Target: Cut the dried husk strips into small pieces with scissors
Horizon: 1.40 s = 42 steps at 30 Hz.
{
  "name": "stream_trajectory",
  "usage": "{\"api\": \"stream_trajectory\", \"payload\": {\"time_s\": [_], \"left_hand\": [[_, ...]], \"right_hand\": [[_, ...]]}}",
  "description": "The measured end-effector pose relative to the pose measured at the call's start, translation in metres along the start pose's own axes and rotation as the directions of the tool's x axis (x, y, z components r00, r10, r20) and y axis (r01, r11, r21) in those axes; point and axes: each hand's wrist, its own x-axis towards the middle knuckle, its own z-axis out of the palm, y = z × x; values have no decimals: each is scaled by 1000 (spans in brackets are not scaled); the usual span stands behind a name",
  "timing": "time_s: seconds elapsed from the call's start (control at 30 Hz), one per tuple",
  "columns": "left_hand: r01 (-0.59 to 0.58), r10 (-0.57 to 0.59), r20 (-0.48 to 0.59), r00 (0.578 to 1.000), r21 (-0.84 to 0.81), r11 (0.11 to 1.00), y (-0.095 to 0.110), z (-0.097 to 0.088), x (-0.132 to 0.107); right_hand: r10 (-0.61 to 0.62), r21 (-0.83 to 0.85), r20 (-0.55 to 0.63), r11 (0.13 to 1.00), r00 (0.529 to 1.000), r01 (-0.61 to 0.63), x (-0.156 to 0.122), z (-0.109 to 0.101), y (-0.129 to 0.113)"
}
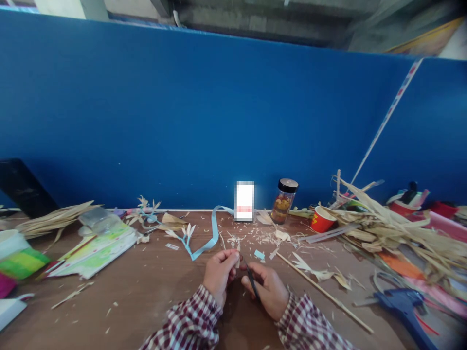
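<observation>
Over the brown table (153,291), my left hand (218,273) pinches a small pale strip of dried leaf (238,253) between thumb and fingers. My right hand (268,288) is closed round small black scissors (251,278), whose blades point up toward the strip. The two hands are close together near the table's front middle. Both wrists wear red-and-white checked sleeves. Pale leaf cuttings (251,238) lie scattered just beyond the hands.
A light blue ribbon (209,238) curls behind the hands. A jar with a black lid (284,200), a red paper cup (322,219), a pile of dried husks (394,231), a thin stick (324,291) and a blue glue gun (404,306) sit right. Coloured paper (97,248) lies left. A blue partition (219,116) backs the table.
</observation>
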Motion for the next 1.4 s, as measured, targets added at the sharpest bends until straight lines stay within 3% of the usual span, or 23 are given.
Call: {"api": "stream_trajectory", "payload": {"time_s": [0.67, 1.4], "left_hand": [[-3, 3, -5, 1000, 12, 1000, 0, 0, 1], [19, -19, 2, 1000, -58, 998, 4, 2, -2]], "right_hand": [[10, -62, -34, 998, 999, -13, 0, 1, 0], [29, 44, 0, 999, 1000, -29, 1, 1, -4]]}}
